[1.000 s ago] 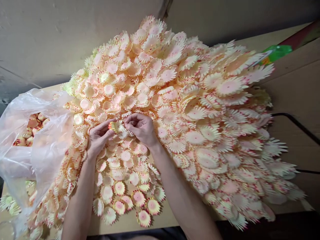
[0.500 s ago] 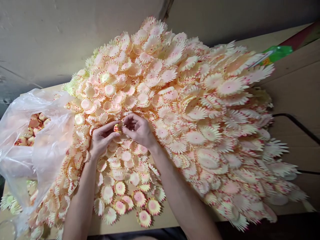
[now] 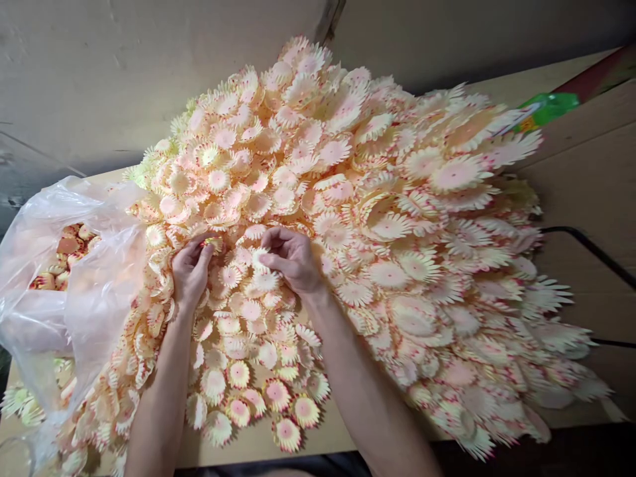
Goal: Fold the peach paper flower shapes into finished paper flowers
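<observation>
My left hand (image 3: pixel 190 268) is closed around a small yellow-and-red artificial flower petal piece (image 3: pixel 213 244), pinched between thumb and fingers. To its right, my right hand (image 3: pixel 294 264) has its thumb and fingertips at the edge of a pale petal disc (image 3: pixel 259 260), just over the heap. Around both hands lies a big pile of cream and pink petal discs (image 3: pixel 390 273) with fringed edges and red tips. Smaller discs (image 3: pixel 276 395) lie between my forearms.
A clear plastic bag (image 3: pixel 102 318) on the left holds more red-and-yellow petal pieces (image 3: pixel 72 246). Behind the pile stands a grey wall (image 3: pixel 149 73). A green packet (image 3: pixel 551 109) lies at the right back, near cardboard (image 3: pixel 586 172) and a black cable (image 3: pixel 591 246).
My hands have moved apart from where they met. The left went left with the yellow-and-red piece; the right moved right, and a pale disc now shows at its fingertips.
</observation>
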Available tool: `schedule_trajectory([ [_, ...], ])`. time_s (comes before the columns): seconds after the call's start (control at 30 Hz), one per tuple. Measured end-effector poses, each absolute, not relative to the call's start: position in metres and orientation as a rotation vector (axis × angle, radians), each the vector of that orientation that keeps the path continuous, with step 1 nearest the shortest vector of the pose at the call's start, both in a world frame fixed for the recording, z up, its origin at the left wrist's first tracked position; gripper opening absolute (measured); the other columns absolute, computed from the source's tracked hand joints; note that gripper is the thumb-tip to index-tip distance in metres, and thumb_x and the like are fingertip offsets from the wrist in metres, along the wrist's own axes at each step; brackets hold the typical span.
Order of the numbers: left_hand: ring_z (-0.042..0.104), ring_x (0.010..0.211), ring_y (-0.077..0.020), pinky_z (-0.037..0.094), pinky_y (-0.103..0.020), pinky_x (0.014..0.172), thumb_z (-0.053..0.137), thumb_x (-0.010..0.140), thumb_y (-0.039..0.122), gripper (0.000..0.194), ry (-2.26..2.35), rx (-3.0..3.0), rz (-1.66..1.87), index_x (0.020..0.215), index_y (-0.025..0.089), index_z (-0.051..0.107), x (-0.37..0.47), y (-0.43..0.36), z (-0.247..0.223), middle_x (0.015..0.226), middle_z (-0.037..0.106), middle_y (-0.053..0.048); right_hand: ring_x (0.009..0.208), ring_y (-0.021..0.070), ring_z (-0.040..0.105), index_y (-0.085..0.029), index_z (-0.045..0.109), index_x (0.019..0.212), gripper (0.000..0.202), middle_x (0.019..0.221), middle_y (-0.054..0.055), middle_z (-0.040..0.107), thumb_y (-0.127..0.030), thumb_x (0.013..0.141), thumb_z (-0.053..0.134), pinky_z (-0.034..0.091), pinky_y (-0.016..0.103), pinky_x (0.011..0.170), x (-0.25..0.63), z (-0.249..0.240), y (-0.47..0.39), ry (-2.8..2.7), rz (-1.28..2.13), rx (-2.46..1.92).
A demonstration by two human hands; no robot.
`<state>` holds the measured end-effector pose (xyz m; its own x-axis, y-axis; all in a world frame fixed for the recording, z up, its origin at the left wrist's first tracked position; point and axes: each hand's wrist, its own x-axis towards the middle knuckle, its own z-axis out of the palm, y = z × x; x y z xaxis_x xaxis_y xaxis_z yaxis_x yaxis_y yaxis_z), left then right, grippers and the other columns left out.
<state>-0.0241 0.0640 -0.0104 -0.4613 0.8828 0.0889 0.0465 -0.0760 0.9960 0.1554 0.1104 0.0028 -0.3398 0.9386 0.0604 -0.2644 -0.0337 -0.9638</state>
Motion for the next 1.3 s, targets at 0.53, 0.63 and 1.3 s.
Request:
schedule_trajectory([
  [0.53,0.075,0.085,-0.0216,0.063,-0.034,0.083,0.093,0.056,0.031,0.045,1.206,1.021,1.443,0.096,0.017,0.079,-0.02,0.057,-0.001,0.097,0.079,-0.008,0.072,0.0149,0.068,-0.02,0.072,0.081,0.02,0.082,0.003,0.074,-0.033,0.071,0.083,0.057,0.029,0.068,0.148,0.002,0.108,-1.318,1.564,-0.759],
  [0.63,0.076,0.086,-0.0219,0.064,-0.034,0.084,0.093,0.057,0.03,0.044,1.215,1.049,1.441,0.096,0.017,0.079,-0.021,0.057,-0.002,0.097,0.079,-0.008,0.075,0.0157,0.07,-0.019,0.072,0.08,0.022,0.083,0.003,0.074,-0.033,0.069,0.084,0.058,0.029,0.07,0.148,0.002,0.108,-1.329,1.582,-0.746],
  [1.3,0.07,0.08,-0.0157,0.058,-0.026,0.076,0.092,0.058,0.028,0.042,1.19,1.065,1.456,0.096,0.017,0.076,-0.023,0.058,-0.004,0.091,0.076,-0.005,0.046,0.0047,0.043,-0.018,0.063,0.076,0.022,0.071,-0.001,0.065,-0.031,0.071,0.08,0.034,0.019,0.041,0.147,-0.008,0.111,-1.267,1.577,-0.82],
])
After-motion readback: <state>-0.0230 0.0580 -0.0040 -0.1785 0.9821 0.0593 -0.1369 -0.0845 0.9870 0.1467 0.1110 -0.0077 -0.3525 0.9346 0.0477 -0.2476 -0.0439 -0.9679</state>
